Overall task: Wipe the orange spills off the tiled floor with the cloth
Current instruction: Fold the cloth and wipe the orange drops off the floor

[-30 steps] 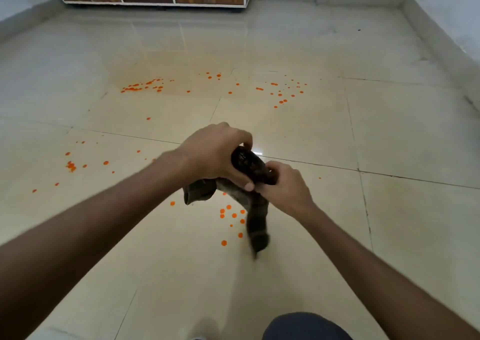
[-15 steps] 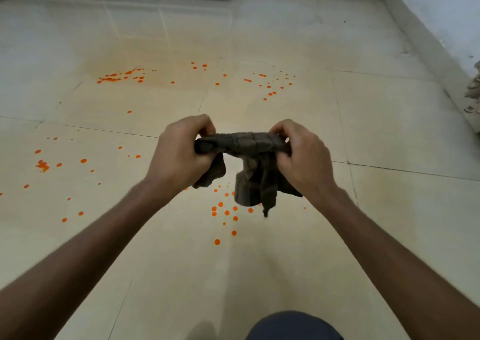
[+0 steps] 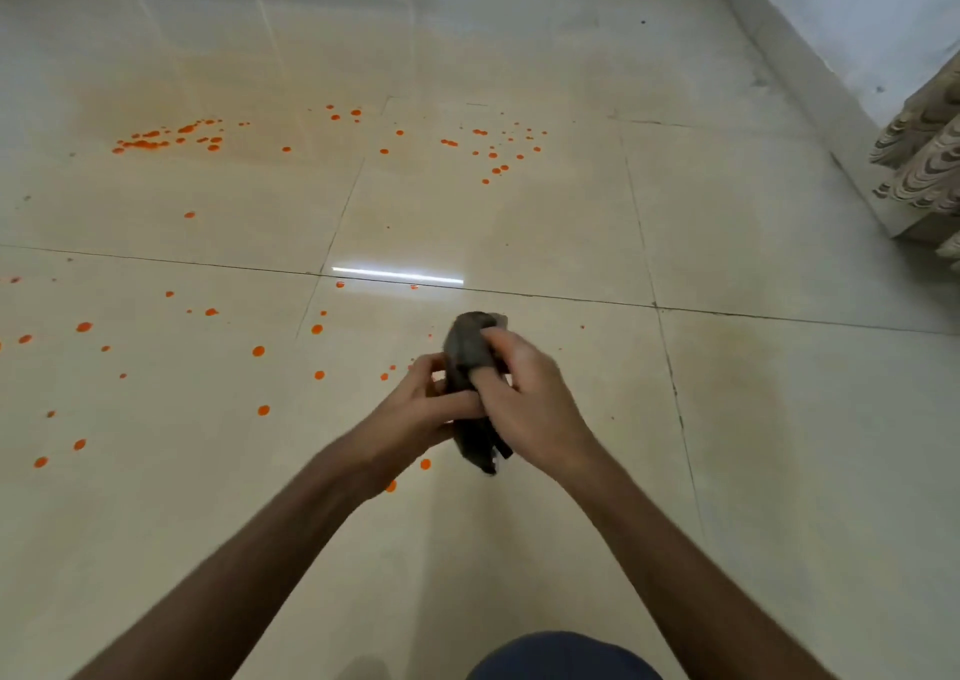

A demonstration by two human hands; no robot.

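Cloth (image 3: 470,352) now bunched from its earlier spread, gripped by left hand (image 3: 421,412) and right hand (image 3: 527,393) above unwiped orange spills (image 3: 166,139).

both arms are showing bare from the bottom edge up to the wrists; no sleeve is covering them. the left hand (image 3: 415,409) and the right hand (image 3: 524,409) are also bare, with no glove, and no ring or watch is showing, though both are looking a little blurred. at the bottom edge a rounded part in dark blue-grey cloth, the knee (image 3: 563,656), is showing between the arms.
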